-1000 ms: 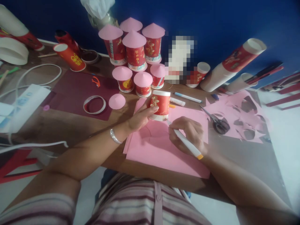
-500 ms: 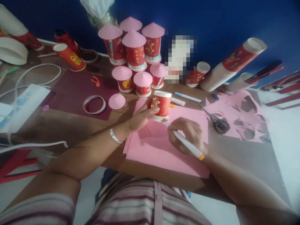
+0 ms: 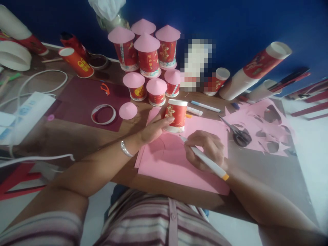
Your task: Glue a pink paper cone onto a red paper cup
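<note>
At brown table [image 3: 125,177], grips red cup [image 3: 179,113] upright with left hand [image 3: 155,128]; holds white marker [image 3: 206,159] in right hand [image 3: 208,145], slanted from near right toward cup's base.

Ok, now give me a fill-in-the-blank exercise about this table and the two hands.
The left hand holds a tube that is mainly ____.
The right hand holds a mostly ____ pen.
The number of pink cones sitting on red tubes is ____.
The scissors lie nearer to the ____ hand.

Missing words: red; white; seven; right.
</note>
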